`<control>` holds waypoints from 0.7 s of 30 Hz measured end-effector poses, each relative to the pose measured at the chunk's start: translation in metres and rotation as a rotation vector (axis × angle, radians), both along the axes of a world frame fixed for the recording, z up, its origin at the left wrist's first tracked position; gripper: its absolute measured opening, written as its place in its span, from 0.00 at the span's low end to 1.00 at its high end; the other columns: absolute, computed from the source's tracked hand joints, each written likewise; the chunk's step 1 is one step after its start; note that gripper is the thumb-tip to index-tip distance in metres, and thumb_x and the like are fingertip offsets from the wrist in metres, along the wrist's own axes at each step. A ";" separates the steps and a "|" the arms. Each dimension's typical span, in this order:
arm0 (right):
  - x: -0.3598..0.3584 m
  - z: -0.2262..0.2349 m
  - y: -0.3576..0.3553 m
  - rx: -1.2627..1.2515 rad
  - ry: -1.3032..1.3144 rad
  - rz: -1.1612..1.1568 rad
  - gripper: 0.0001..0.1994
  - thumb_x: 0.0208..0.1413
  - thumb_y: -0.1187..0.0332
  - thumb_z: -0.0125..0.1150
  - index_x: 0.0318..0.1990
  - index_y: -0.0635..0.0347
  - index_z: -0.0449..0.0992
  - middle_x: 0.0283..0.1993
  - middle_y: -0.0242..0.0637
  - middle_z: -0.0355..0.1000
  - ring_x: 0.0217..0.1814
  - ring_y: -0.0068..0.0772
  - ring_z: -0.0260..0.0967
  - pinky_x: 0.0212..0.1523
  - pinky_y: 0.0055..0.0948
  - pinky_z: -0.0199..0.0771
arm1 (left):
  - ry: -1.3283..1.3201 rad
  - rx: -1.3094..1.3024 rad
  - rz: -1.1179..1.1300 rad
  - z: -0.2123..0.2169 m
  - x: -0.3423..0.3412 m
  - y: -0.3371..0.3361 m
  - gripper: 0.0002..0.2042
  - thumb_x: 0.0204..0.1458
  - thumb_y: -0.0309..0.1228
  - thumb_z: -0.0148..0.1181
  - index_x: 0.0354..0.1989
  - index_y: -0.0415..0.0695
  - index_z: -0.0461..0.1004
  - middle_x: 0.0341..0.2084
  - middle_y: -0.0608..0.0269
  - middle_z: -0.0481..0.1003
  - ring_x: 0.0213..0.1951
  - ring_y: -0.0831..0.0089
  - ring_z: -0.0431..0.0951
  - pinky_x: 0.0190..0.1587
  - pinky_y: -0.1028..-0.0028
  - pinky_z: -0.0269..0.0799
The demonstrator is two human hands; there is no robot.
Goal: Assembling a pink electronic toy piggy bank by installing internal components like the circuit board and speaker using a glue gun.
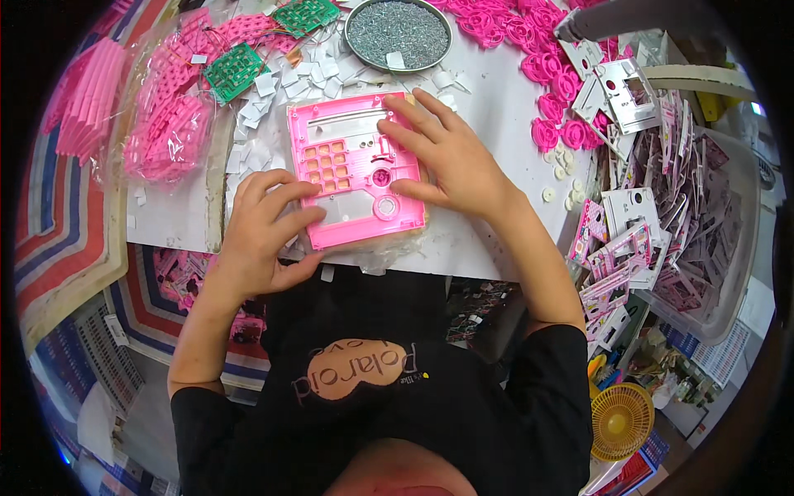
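A pink plastic casing panel (342, 204) lies on the white table in front of me, its inner side up. It has a grid of square holes, a long slot near the top and two round openings at lower right. My left hand (269, 227) is open, with bent, spread fingers touching the panel's lower left edge and the thumb below. Across its right side rests my right hand (453, 161), also open, fingers spread toward the top corner and thumb beside the round openings. Clear plastic film (380, 259) shows under the panel's near edge.
A round metal dish (397, 33) of small screws stands beyond the panel. White paper squares (310, 76) lie scattered there. Green circuit boards (235, 72) and bagged pink parts (169, 136) are at left. Pink rings (542, 66), printed panels (628, 95) and a clear bin (715, 326) occupy the right.
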State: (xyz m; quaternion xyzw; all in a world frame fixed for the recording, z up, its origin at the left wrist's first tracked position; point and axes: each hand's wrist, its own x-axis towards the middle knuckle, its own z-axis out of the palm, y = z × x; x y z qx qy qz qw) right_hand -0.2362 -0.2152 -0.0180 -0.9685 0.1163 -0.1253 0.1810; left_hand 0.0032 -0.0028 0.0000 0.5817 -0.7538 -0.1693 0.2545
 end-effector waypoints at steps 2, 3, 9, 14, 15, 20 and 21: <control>0.000 -0.004 0.006 -0.001 0.007 -0.021 0.33 0.51 0.50 0.68 0.63 0.57 0.71 0.73 0.42 0.59 0.73 0.61 0.55 0.66 0.52 0.64 | 0.003 -0.017 -0.006 0.002 -0.005 -0.004 0.32 0.35 0.38 0.73 0.54 0.48 0.75 0.59 0.54 0.71 0.60 0.47 0.67 0.63 0.50 0.61; -0.002 -0.006 0.008 -0.004 0.015 -0.034 0.33 0.51 0.50 0.68 0.63 0.57 0.71 0.73 0.42 0.59 0.73 0.61 0.55 0.66 0.52 0.64 | 0.015 -0.040 -0.030 0.004 -0.013 -0.011 0.33 0.36 0.39 0.73 0.56 0.48 0.74 0.60 0.54 0.71 0.61 0.47 0.66 0.63 0.50 0.61; -0.010 -0.001 0.022 0.062 0.065 -0.095 0.36 0.51 0.52 0.69 0.67 0.57 0.67 0.74 0.44 0.58 0.73 0.63 0.53 0.71 0.53 0.58 | -0.148 0.017 -0.114 -0.007 -0.036 -0.022 0.33 0.44 0.44 0.70 0.60 0.45 0.72 0.65 0.54 0.67 0.67 0.51 0.64 0.65 0.51 0.57; -0.026 0.002 0.014 0.209 -0.094 -0.138 0.28 0.53 0.57 0.67 0.60 0.59 0.74 0.68 0.47 0.65 0.67 0.57 0.62 0.65 0.47 0.66 | -0.124 0.014 -0.116 -0.015 -0.043 -0.015 0.32 0.45 0.45 0.69 0.59 0.45 0.73 0.65 0.55 0.67 0.68 0.54 0.64 0.66 0.53 0.56; -0.032 0.000 0.006 0.338 -0.184 -0.203 0.25 0.54 0.61 0.67 0.58 0.60 0.75 0.66 0.47 0.67 0.66 0.52 0.65 0.63 0.44 0.68 | -0.118 0.020 -0.109 -0.016 -0.044 -0.012 0.32 0.45 0.45 0.69 0.59 0.45 0.73 0.66 0.55 0.67 0.68 0.54 0.63 0.66 0.53 0.56; -0.010 -0.005 -0.050 0.337 -0.329 -0.545 0.08 0.56 0.77 0.62 0.43 0.64 0.82 0.40 0.39 0.80 0.39 0.29 0.76 0.41 0.27 0.74 | -0.094 0.033 -0.090 -0.017 -0.042 -0.011 0.31 0.45 0.44 0.69 0.59 0.46 0.73 0.66 0.56 0.67 0.68 0.54 0.64 0.65 0.54 0.57; -0.001 -0.009 -0.061 0.222 -0.348 -0.512 0.08 0.56 0.76 0.62 0.42 0.63 0.82 0.39 0.39 0.80 0.38 0.30 0.75 0.40 0.28 0.74 | -0.089 0.025 -0.098 -0.018 -0.042 -0.012 0.31 0.45 0.45 0.69 0.59 0.46 0.73 0.66 0.55 0.67 0.67 0.53 0.64 0.65 0.54 0.57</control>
